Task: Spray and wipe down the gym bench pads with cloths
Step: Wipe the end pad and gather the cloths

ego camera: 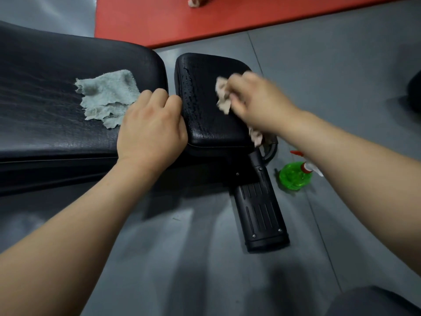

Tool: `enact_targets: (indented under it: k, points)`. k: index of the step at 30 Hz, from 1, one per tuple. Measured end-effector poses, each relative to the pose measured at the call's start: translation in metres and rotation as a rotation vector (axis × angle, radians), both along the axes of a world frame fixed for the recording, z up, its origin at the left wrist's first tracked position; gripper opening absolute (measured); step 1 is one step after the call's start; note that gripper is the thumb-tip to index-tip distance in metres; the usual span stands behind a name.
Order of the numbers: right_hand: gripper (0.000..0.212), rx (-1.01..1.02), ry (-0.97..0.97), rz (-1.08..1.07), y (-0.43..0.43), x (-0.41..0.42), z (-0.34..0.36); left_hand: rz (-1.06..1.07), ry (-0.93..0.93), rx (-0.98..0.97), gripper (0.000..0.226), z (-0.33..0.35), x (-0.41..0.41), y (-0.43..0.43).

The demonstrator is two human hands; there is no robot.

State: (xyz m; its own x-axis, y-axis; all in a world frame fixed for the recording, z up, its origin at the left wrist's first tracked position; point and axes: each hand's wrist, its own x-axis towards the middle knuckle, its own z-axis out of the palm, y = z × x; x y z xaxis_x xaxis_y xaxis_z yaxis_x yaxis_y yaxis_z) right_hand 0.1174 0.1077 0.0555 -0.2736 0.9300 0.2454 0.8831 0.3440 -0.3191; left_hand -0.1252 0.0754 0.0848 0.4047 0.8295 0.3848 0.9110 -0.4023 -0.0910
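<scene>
A small black bench pad point(205, 119) sits right of the long black pad point(57, 106), with a narrow gap between them. Spray droplets glisten on the small pad's left part. My right hand point(257, 101) grips a beige cloth point(222, 93) and presses it onto the small pad; the hand is blurred. My left hand point(152, 126) rests at the gap, its fingers curled over the small pad's left edge. A pale grey-green cloth point(107, 94) lies loose on the long pad, just left of my left hand.
A green spray bottle point(295, 175) with a red and white trigger stands on the grey floor right of the bench foot point(259, 213). A red mat point(205, 19) covers the floor beyond, with a small beige object point(197, 0) on it.
</scene>
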Motion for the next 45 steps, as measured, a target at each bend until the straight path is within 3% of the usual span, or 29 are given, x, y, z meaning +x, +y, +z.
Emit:
enact_targets:
  k: [4,8,12,15,22,28,34,36,40,43,45]
  points:
    - [0.026,-0.089,0.007,-0.348,0.059,0.008,-0.005,-0.007,-0.011,0.018,0.012,-0.001,0.0,0.0]
    - [0.025,-0.068,0.001,-0.211,0.053,-0.02,0.006,-0.036,-0.048,0.034,0.012,-0.001,-0.003,0.001]
    - [0.023,0.049,0.013,0.088,-0.011,-0.038,0.017,-0.08,-0.139,0.031,0.013,0.0,-0.005,-0.001]
    - [0.027,-0.006,0.002,0.254,-0.022,-0.032,0.02,-0.113,-0.176,0.043,0.013,-0.002,-0.007,-0.002]
    - [0.031,-0.071,0.045,-0.118,0.073,-0.054,0.024,-0.205,-0.296,0.044,0.011,0.0,-0.011,-0.003]
    - [0.024,-0.132,0.117,0.054,0.05,-0.071,0.025,-0.161,-0.5,0.013,0.017,0.01,-0.012,-0.007]
    - [0.027,-0.122,0.119,0.193,-0.02,-0.067,0.025,0.025,-0.725,-0.033,0.022,0.027,-0.009,-0.007]
    - [0.026,-0.117,0.093,0.222,-0.037,-0.062,0.025,0.052,-0.645,-0.047,0.022,0.032,-0.009,-0.009]
    - [0.023,-0.106,0.073,0.215,-0.058,-0.047,0.023,0.277,-0.154,-0.128,0.043,0.043,-0.012,0.002]
    - [0.021,-0.131,0.072,0.126,-0.066,-0.04,0.026,0.466,0.002,-0.446,0.063,0.053,-0.025,0.008]
    - [0.022,-0.13,0.06,0.062,-0.067,-0.038,0.026,0.465,0.15,-0.561,0.072,0.05,-0.032,0.007]
